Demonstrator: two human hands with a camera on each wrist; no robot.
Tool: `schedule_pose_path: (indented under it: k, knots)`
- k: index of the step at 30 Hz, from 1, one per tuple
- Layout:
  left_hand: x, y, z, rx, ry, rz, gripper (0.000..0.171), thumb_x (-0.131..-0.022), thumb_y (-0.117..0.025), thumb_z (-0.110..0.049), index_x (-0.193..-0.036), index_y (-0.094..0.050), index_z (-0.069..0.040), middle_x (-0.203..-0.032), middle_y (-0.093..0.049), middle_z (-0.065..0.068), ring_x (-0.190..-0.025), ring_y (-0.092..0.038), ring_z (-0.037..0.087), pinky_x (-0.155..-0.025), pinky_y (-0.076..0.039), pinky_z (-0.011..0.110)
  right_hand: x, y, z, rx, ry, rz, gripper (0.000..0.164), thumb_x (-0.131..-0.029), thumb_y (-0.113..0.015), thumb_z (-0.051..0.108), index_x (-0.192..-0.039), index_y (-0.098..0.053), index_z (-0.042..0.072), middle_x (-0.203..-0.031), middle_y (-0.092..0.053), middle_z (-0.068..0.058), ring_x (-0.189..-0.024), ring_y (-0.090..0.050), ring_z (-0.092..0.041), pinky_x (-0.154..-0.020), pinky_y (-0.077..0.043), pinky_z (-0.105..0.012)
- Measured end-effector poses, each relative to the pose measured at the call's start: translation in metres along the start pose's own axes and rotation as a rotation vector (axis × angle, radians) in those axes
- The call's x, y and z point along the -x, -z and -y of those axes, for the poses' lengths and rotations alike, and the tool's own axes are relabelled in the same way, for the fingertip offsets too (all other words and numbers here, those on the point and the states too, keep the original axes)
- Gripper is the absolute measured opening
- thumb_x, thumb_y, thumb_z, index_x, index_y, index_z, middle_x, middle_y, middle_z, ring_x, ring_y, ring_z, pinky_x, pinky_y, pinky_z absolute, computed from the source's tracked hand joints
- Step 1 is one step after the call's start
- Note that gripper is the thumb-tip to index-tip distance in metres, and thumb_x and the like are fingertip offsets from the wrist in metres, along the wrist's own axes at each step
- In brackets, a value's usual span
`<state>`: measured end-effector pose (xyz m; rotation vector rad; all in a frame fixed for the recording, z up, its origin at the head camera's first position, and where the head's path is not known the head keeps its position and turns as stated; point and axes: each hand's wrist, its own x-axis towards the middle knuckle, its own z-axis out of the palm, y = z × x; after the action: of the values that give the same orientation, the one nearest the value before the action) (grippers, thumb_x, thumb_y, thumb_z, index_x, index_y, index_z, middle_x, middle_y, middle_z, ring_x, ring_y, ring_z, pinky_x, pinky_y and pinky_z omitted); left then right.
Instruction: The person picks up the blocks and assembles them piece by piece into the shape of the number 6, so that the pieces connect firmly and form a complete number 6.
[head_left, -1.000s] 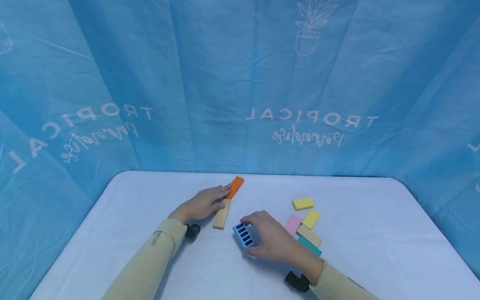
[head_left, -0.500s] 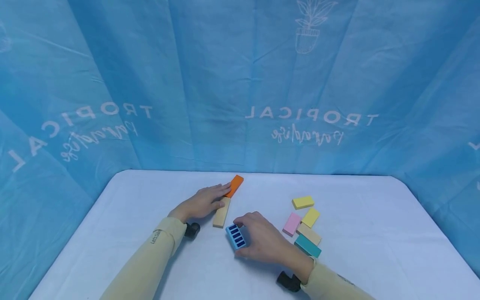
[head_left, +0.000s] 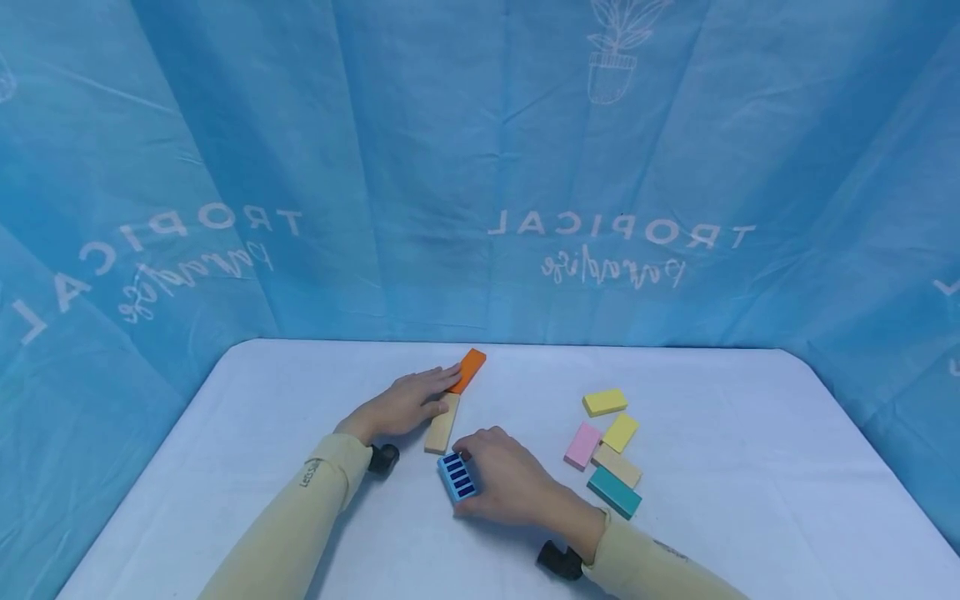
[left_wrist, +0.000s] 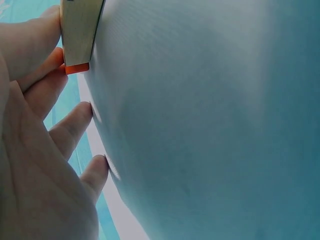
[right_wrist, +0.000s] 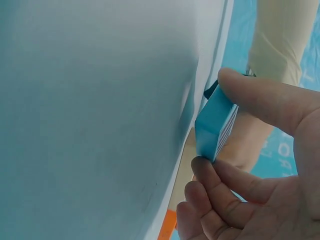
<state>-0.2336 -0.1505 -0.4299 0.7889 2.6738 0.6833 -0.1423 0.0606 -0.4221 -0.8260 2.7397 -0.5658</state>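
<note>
My right hand [head_left: 510,479] pinches a light blue block [head_left: 456,477] with dark blue rectangles on its top, between thumb and fingers at its two ends. In the right wrist view the block [right_wrist: 215,122] appears tilted, close to the white surface. My left hand [head_left: 405,404] lies at an orange block [head_left: 471,368] and a plain wooden block [head_left: 442,427], which stand end to end in a slanting line. Its fingers are fairly straight on the orange block, and the thumb touches the wooden one [left_wrist: 80,32]. The blue block is just right of the wooden block's near end, apart from it.
Right of my right hand lie two yellow blocks [head_left: 604,402], a pink block [head_left: 582,446], another wooden block [head_left: 617,465] and a teal block [head_left: 613,492]. A blue printed curtain [head_left: 420,167] hangs behind the white table [head_left: 750,467].
My right hand has slid left with the blue block, closer to the wooden block by my left hand. The teal and pink blocks are less covered now. My left hand stays put.
</note>
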Motion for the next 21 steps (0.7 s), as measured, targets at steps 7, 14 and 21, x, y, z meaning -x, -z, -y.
schedule_pose_path:
  k: [7,14,21]
  knots:
    - [-0.001,0.0,0.0,0.004,0.006,0.001,0.057,-0.106,-0.052,-0.024,-0.158,-0.033,-0.012,-0.165,-0.027,0.004,-0.151,-0.022,0.033,-0.12,-0.016,0.059,-0.005,-0.002,0.006,0.016,0.0,0.018,0.074,-0.075,-0.089,0.043,-0.136,-0.06,0.014,-0.115,-0.066,0.006,-0.106,-0.055,-0.009,-0.091,-0.052,-0.03]
    - [-0.002,0.0,0.001,-0.011,-0.001,0.004,0.056,-0.106,-0.052,-0.026,-0.157,-0.034,-0.012,-0.164,-0.028,0.005,-0.151,-0.023,0.033,-0.12,-0.017,0.059,-0.01,-0.002,0.012,0.027,-0.009,0.031,0.075,-0.073,-0.089,0.045,-0.134,-0.06,0.013,-0.106,-0.066,0.006,-0.098,-0.054,-0.009,-0.085,-0.052,-0.028]
    - [-0.002,-0.001,0.002,-0.006,-0.002,-0.001,0.056,-0.106,-0.052,-0.025,-0.158,-0.034,-0.012,-0.164,-0.028,0.005,-0.151,-0.023,0.033,-0.12,-0.017,0.06,-0.017,-0.004,0.017,0.046,-0.016,0.036,0.075,-0.071,-0.091,0.044,-0.133,-0.062,0.013,-0.109,-0.066,0.004,-0.096,-0.054,-0.009,-0.083,-0.052,-0.027]
